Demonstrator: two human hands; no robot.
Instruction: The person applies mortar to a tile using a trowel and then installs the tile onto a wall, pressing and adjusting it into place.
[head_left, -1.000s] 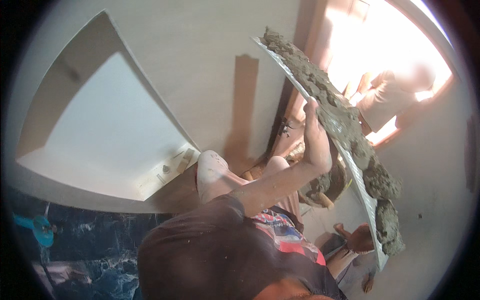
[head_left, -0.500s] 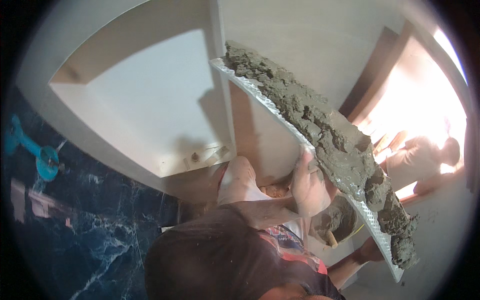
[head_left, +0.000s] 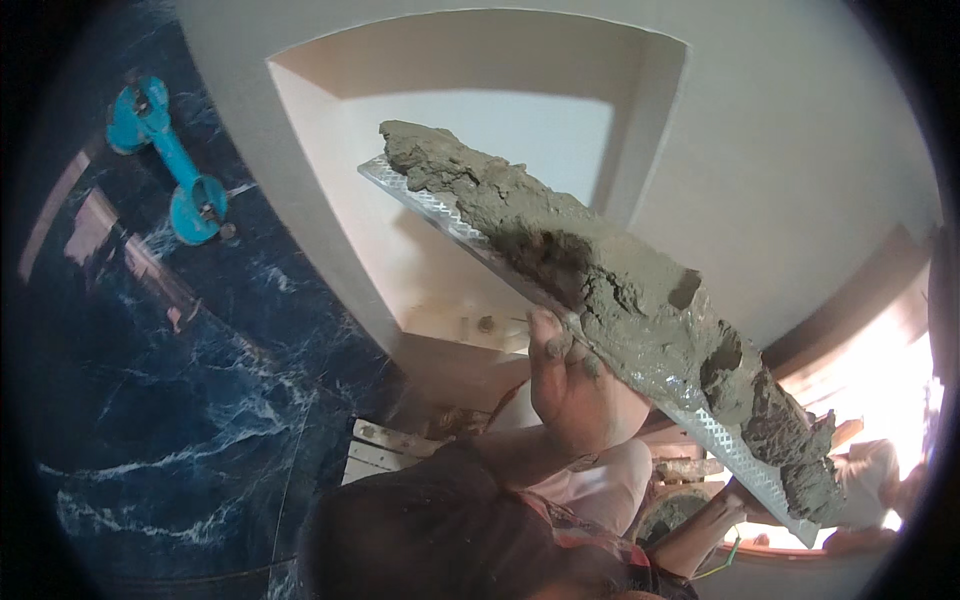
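Observation:
A long, narrow tile strip (head_left: 432, 207) is held up tilted, its diamond-patterned back under a thick, lumpy layer of wet grey mortar (head_left: 630, 290). My left hand (head_left: 585, 395) grips the strip's near edge around its middle, thumb and fingers smeared with mortar. Toward the lower right end, my right hand (head_left: 748, 500) holds the strip from beneath; its fingers are mostly hidden behind the strip. A dark hollow shows in the mortar just above my left hand.
A teal double-cup suction lifter (head_left: 178, 160) is fixed on a dark blue marble-look surface (head_left: 200, 390) at left. Behind the strip is a recessed wall niche (head_left: 480, 110). A bucket (head_left: 680, 508) stands below; another person's pale clothing (head_left: 865, 480) shows at the bright opening.
The view has swung, so the niche sits farther right and the suction lifter shows fully. The mortar-covered strip is still in both hands; the hollow above my left hand now shows.

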